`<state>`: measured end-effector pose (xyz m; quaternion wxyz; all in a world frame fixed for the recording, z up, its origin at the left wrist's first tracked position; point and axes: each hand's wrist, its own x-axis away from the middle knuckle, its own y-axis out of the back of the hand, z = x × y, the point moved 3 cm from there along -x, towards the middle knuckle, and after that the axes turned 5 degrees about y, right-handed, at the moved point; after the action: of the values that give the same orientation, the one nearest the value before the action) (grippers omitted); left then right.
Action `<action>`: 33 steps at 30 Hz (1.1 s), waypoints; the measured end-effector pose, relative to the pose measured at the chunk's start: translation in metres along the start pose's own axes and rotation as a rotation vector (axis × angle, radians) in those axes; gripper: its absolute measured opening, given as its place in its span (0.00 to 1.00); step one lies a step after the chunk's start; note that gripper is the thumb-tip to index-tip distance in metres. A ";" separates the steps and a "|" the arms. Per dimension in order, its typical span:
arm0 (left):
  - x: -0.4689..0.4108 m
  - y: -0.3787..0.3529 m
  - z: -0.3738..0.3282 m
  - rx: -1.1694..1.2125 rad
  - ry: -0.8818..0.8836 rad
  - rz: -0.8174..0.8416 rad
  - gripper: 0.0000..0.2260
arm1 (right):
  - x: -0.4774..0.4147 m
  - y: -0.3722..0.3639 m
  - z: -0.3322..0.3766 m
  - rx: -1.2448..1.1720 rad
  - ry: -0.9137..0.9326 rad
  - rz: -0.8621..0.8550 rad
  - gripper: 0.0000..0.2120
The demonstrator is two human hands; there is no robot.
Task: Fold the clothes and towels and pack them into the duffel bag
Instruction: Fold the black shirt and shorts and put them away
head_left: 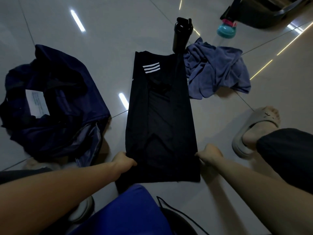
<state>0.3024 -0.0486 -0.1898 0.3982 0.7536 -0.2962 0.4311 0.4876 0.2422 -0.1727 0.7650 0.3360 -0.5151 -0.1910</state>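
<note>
Left grip: left hand [124,160] pinches the near-left edge of the black shirt [160,116], fingers curled into the fabric.
Right grip: right hand [209,154] pinches the near-right edge the same way; fingertips are hidden under the cloth.
Shirt: lies flat on the tiled floor [101,39], centre of frame, both sides already folded in to a long narrow strip. The near end is held at the lower centre.
Step, my read: lengthwise fold done, crosswise fold up toward the collar not yet made.
Duffel bag [55,99]: navy, slumped open at the left of frame, well apart from the shirt. Can't tell whether anything is packed inside.
Left to do: blue towel [215,70] sits crumpled at the upper right, unfolded, touching the shirt's far-right edge.
Progress: early, nothing visibly packed.
Markings: three white stripes [151,67] near the shirt's top, no brand text legible.
Label: white card [37,104] on the bag has print, too small to read.
Other: black shaker bottle [182,36] stands just above the shirt.
</note>
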 end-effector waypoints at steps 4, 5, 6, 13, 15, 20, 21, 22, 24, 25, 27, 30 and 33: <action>0.010 0.008 0.007 -0.109 0.136 0.071 0.12 | 0.013 -0.013 0.012 -0.112 -0.066 0.132 0.17; 0.012 0.009 0.007 -0.133 0.144 0.084 0.11 | 0.017 -0.019 0.017 -0.114 -0.051 0.176 0.16; 0.012 0.010 0.006 -0.136 0.135 0.084 0.10 | 0.021 -0.022 0.021 -0.113 -0.038 0.209 0.14; 0.005 0.025 -0.007 0.041 -0.054 -0.279 0.14 | 0.034 0.001 0.009 -0.508 -0.169 0.312 0.07; 0.010 0.030 -0.014 0.120 -0.097 -0.296 0.22 | 0.034 0.012 0.007 -0.668 -0.183 0.355 0.12; 0.030 0.048 -0.055 0.179 -0.275 -0.088 0.09 | 0.031 0.058 0.020 -0.910 -0.029 0.216 0.13; 0.033 0.053 -0.062 0.147 -0.282 -0.006 0.05 | 0.032 0.065 0.023 -0.916 -0.008 0.228 0.10; 0.038 0.057 -0.067 0.105 -0.279 0.096 0.05 | 0.035 0.068 0.024 -0.892 -0.002 0.261 0.08; 0.044 0.061 -0.070 0.038 -0.246 0.278 0.07 | 0.042 0.070 0.024 -0.805 -0.006 0.358 0.08; 0.046 0.062 -0.068 0.009 -0.228 0.339 0.07 | 0.045 0.069 0.023 -0.766 -0.001 0.409 0.09; 0.048 0.058 -0.059 -0.078 -0.175 0.417 0.07 | 0.054 0.066 0.021 -0.687 0.005 0.483 0.10; 0.044 0.048 -0.040 -0.257 -0.056 0.497 0.07 | 0.067 0.062 0.017 -0.502 0.007 0.567 0.11; 0.046 0.045 -0.033 -0.371 0.024 0.601 0.07 | 0.074 0.057 0.012 -0.355 -0.012 0.661 0.12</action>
<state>0.2741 -0.0475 -0.1230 0.3871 0.5426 -0.5733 0.4765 0.5034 0.2314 -0.0803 0.8286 0.0125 -0.5592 -0.0222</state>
